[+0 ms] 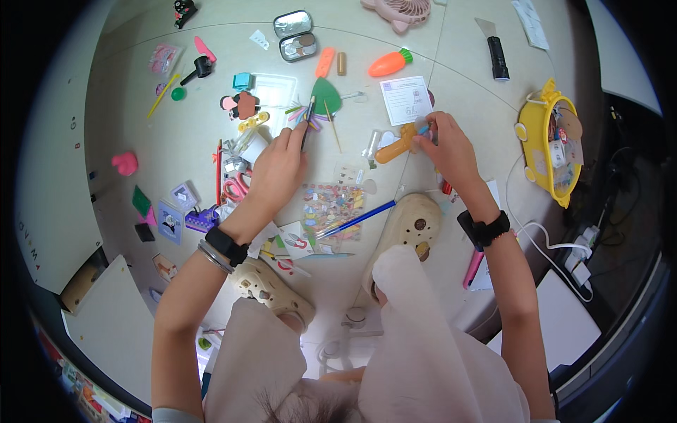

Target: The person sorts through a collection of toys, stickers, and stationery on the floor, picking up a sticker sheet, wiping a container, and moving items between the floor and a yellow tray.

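My left hand (pixel 280 166) has its fingertips on a slim dark pencil (pixel 308 119). Beneath the pencil lie a green leaf-shaped piece (pixel 326 96) and a bundle of coloured strips (pixel 313 121); a thin wooden stick (pixel 332 126) is just right of it. My right hand (pixel 452 148) pinches a small bluish, partly clear object (pixel 422 128), mostly covered by the fingers. Close by are an orange-brown toy (pixel 394 152), a printed white paper card (pixel 406 100) and a small clear tube (pixel 373 144).
A yellow bin (pixel 545 143) full of small items stands at right, beside a white cable and power strip (pixel 582 248). Pink scissors (pixel 235 186), a sticker sheet (pixel 330 209), a blue pen (pixel 365 218) and an open coin tin (pixel 297 46) lie around. My clogs (pixel 410 224) rest on the floor.
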A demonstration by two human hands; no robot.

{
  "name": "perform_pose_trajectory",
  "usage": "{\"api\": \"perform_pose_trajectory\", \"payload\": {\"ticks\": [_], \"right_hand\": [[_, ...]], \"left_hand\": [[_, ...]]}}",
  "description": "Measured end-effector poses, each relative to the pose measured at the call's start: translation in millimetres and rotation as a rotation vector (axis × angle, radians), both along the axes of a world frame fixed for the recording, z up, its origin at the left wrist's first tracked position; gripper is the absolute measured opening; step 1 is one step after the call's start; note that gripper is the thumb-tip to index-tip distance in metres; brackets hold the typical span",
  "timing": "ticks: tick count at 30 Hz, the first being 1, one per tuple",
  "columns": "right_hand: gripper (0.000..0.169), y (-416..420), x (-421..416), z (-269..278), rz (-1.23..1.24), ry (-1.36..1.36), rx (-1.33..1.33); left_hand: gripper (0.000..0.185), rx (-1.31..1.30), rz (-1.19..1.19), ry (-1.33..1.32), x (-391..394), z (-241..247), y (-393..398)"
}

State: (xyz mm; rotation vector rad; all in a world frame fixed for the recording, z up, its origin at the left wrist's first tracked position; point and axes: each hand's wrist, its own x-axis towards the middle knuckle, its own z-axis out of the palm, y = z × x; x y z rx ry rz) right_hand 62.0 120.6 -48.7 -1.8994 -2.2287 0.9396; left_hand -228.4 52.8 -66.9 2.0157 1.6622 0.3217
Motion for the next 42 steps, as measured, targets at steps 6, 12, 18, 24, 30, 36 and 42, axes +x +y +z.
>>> {"api": "perform_pose_trajectory", "payload": {"ticks": [6, 12, 18, 24, 30, 36, 42], "right_hand": [[0.022, -22.5, -10.7, 23.5, -0.093, 0.122, -0.149], [0.016, -35.9, -1.6, 4.3, 0.035, 0.231, -0.122], [0.027, 2.7, -8.2, 2.7, 0.15, 0.039, 0.289], [0.03, 29.4, -8.2, -28.5, 0.342, -0.206, 0.444], [0.012, 33.9, 5.3, -27.2, 0.372, -0.222, 0.475], [0.011, 2.3, -4.9, -5.3, 0.307, -0.008, 0.562], [0.014, -44.3, -24.6, -0.7, 0.437, 0.094, 0.183]], "left_hand": [[0.046, -0.036, 0.016, -0.016, 0.8, 5.5, -3.6], [0.048, -0.051, -0.006, -0.015, 2.7, 7.2, -6.9], [0.047, -0.021, -0.019, -0.024, 2.3, 7.5, -9.5], [0.046, -0.018, -0.025, -0.033, 6.9, 6.5, -8.1], [0.046, -0.038, -0.012, -0.058, 4.4, 6.3, -9.7], [0.044, -0.058, 0.015, -0.059, 3.0, 5.6, -13.5], [0.042, -0.059, 0.001, -0.048, 5.2, 4.2, -18.3]]}}
